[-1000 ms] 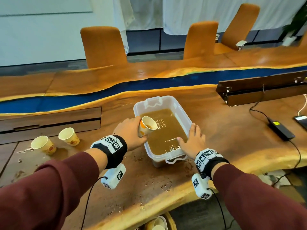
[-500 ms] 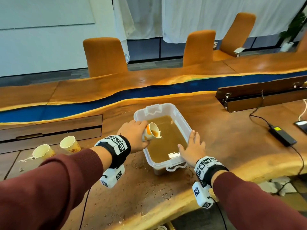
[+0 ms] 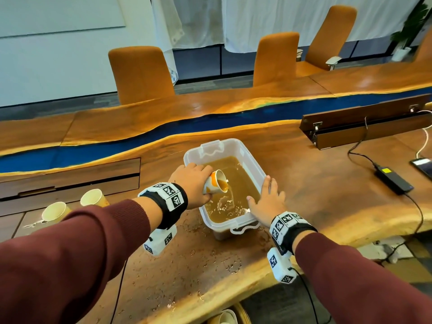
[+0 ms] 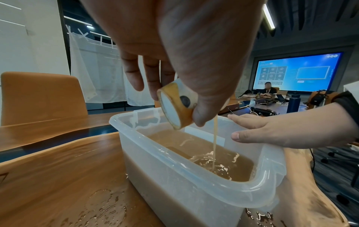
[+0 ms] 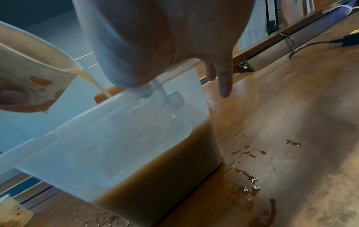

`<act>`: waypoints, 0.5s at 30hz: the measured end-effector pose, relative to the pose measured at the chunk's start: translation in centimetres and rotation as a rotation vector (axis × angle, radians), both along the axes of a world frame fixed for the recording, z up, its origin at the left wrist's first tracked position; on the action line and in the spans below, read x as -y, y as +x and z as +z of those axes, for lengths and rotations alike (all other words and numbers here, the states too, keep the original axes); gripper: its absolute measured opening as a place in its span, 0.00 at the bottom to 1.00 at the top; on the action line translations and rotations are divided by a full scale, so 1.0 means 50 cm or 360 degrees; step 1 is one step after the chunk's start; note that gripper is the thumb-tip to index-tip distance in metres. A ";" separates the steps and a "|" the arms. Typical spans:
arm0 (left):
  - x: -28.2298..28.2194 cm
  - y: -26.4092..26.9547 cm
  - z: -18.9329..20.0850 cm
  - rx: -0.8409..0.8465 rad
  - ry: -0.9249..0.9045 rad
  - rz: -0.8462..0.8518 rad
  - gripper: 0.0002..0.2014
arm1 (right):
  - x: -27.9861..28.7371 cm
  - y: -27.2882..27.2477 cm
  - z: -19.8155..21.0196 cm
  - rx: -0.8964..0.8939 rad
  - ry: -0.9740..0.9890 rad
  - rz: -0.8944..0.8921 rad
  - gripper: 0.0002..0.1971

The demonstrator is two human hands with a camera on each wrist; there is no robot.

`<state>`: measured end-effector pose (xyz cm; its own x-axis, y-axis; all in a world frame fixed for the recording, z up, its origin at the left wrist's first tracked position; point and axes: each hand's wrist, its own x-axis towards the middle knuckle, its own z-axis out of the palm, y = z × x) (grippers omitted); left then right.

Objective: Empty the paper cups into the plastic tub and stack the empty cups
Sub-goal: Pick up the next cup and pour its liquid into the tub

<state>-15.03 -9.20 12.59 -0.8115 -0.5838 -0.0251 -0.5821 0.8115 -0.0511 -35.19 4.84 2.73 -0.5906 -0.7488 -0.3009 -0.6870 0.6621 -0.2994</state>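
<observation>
My left hand [image 3: 194, 183] grips a white and orange paper cup [image 3: 216, 184], tipped on its side over the clear plastic tub [image 3: 253, 167]. A thin brown stream runs from the cup [image 4: 177, 107] into the brown liquid that half fills the tub [image 4: 174, 176], splashing at its near end. My right hand [image 3: 268, 202] rests flat with straight fingers on the tub's near right rim; the right wrist view shows the tub wall [image 5: 116, 138] below the palm and the cup [image 5: 33, 79] pouring. Two more paper cups [image 3: 92, 197] [image 3: 55, 211] stand at the far left of the table.
Brown spill marks [image 3: 210, 258] dot the wooden table in front of the tub. A black power brick [image 3: 392, 178] with its cable and a phone [image 3: 423, 167] lie at the right. Open cable boxes sit at the left and right. Orange chairs [image 3: 140, 73] stand behind. More cups [image 3: 224, 318] show below the table edge.
My left hand has tipped the cup further over the tub and liquid now streams out and splashes. My right hand has stayed on the rim. The head view has drifted slightly.
</observation>
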 end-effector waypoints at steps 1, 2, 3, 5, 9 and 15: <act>0.001 -0.002 -0.001 0.0011 -0.0017 -0.0009 0.28 | 0.000 0.000 0.001 0.0001 -0.0005 0.0003 0.46; 0.002 -0.004 -0.002 0.0021 -0.0029 -0.0018 0.28 | 0.000 0.001 0.001 -0.0001 -0.0007 0.0007 0.46; 0.003 -0.006 -0.003 0.0031 -0.0038 -0.0023 0.28 | 0.000 0.001 0.003 -0.0006 -0.0006 0.0009 0.46; 0.004 -0.011 -0.006 0.0045 -0.0050 -0.0036 0.29 | -0.001 0.002 0.004 -0.0015 -0.0006 0.0004 0.46; 0.007 -0.019 -0.007 0.0075 -0.0058 -0.0049 0.30 | -0.003 0.005 0.008 -0.0012 -0.0008 0.0004 0.46; 0.012 -0.029 -0.007 0.0124 -0.0106 -0.0076 0.30 | -0.002 0.005 0.006 -0.0014 -0.0008 0.0001 0.46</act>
